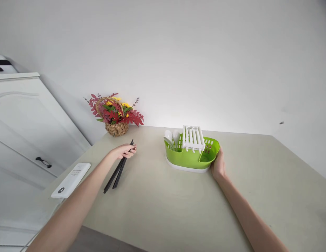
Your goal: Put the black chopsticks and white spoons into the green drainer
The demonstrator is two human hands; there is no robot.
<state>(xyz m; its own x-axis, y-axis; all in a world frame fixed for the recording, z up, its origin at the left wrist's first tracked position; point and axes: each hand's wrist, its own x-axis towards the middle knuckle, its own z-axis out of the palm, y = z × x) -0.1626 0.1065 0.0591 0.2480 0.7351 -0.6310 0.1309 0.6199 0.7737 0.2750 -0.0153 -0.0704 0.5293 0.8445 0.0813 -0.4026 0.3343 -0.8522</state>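
My left hand (124,151) is closed around a bundle of dark chopsticks (117,175) near their upper ends. They slant down toward the table's near left, their lower ends a little spread. To the right stands a green utensil caddy (184,159) on a white base, with a slotted white rack (194,137) across its top. White spoons (175,137) lean upright in its left compartment. At the caddy's right end, my right hand (218,164) grips its side, with the fingers partly hidden behind the wall.
A wicker basket (117,129) of red leaves and yellow flowers stands at the back left of the table (157,203). On the left edge lies a white power bank (71,180) with a cable. White cabinets (26,119) stand to the left, and a wall rises behind the table.
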